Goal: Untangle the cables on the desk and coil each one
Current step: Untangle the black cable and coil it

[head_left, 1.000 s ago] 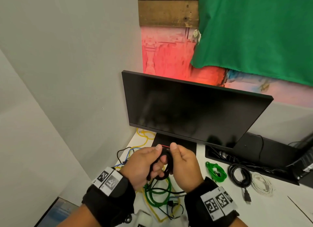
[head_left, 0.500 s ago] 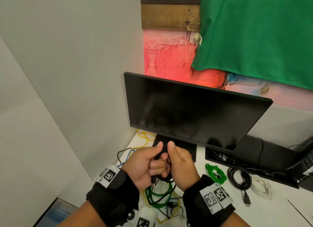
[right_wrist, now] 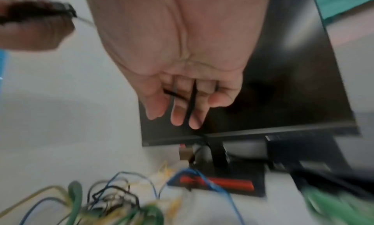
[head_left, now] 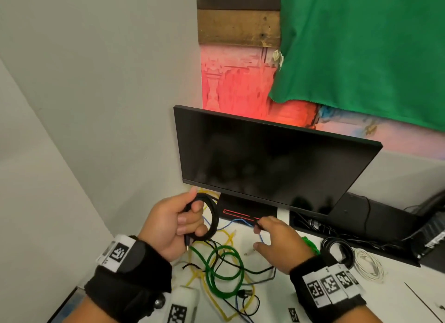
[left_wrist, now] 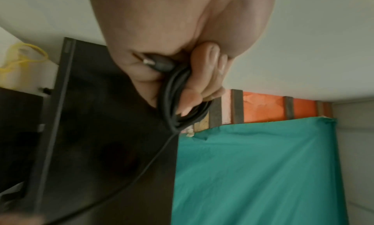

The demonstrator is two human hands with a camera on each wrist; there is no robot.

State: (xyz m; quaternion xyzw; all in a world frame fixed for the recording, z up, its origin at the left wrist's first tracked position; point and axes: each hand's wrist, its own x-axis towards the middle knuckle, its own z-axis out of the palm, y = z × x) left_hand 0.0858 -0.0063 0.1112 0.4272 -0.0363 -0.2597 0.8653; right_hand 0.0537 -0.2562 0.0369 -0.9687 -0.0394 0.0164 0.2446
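Note:
My left hand point(head_left: 183, 226) grips a small coil of black cable point(head_left: 213, 216) above the desk's left side. The left wrist view shows its fingers curled round the loops point(left_wrist: 176, 100), a plug point(left_wrist: 160, 64) tucked in the palm, and one thin strand trailing away. My right hand point(head_left: 277, 243) hovers palm down near the monitor base point(head_left: 245, 209). Its fingers point(right_wrist: 178, 114) are almost straight, with a thin black strand point(right_wrist: 172, 93) lying across them. Below the hands lies a tangle of green point(head_left: 224, 269), yellow point(head_left: 216, 306), blue point(head_left: 231, 222) and thin black cables.
A dark monitor point(head_left: 265, 166) stands close behind the hands, with a wall at the left. Right of my right hand lie a green coil point(head_left: 310, 244), a black coil point(head_left: 337, 248) and a white coil point(head_left: 368, 265) on the white desk point(head_left: 385, 298). Black equipment sits at the back right.
The hands were together on the black coil; now they are apart. My right hand has moved right toward the monitor base, and the left keeps the coil.

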